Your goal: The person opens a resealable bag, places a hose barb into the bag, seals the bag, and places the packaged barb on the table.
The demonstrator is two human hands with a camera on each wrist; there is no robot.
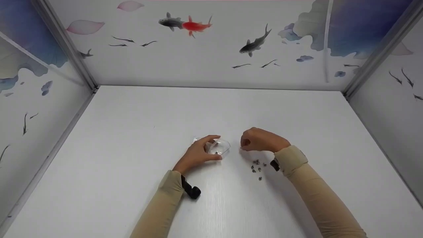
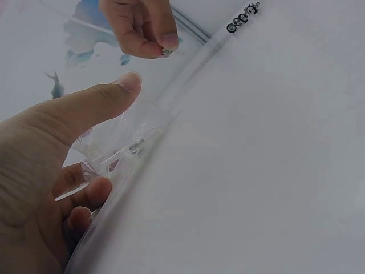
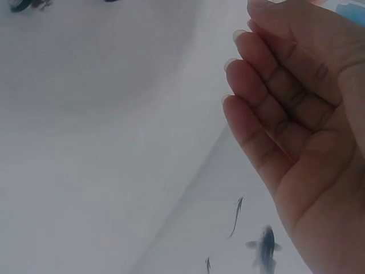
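Observation:
My left hand curls round a clear plastic bag, thumb along the near side and fingers on the far side. A small dark piece shows inside the bag. In the left wrist view the crinkled film lies between the thumb and the curled fingers. To the right of the bag, my right hand pinches a tiny metallic piece between thumb and forefinger. Several small metallic pieces with dark round parts lie scattered on the table just nearer than that hand.
The white table is bounded by panels at the back and sides, printed with fish and petals. A black wrist strap and camera sits at the left cuff, and another black camera at the right cuff, close beside the loose pieces.

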